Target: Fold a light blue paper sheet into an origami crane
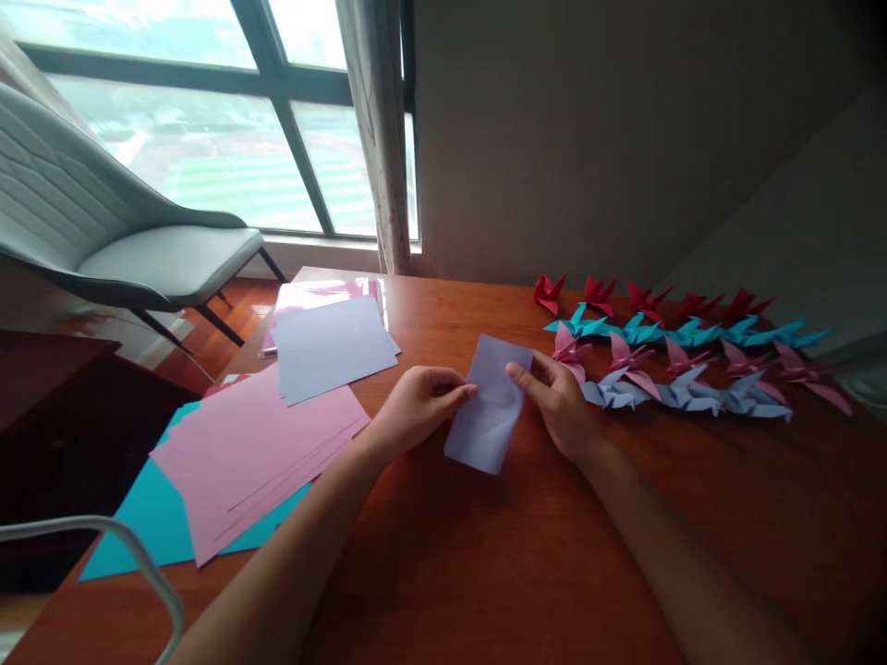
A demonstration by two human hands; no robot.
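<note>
A folded lavender sheet of paper [487, 406] is held up over the table, a crease running across its lower half. My left hand [422, 406] pinches its left edge between thumb and fingers. On the upper right edge, my right hand [554, 392] grips it with the thumb lying on the front face. Just beyond my right hand stand rows of folded paper cranes: lavender cranes [689, 395], pink cranes [627, 358], turquoise cranes [641, 328] and red cranes [648, 297].
Left of my hands lie lavender sheets [336, 349], pink sheets [260, 453] and turquoise sheets [149, 517], overlapping on the wooden table [430, 573]. A glossy pink packet [325, 294] lies behind them. A grey chair [166, 263] stands by the window, and a white curved bar [149, 563] crosses the lower left.
</note>
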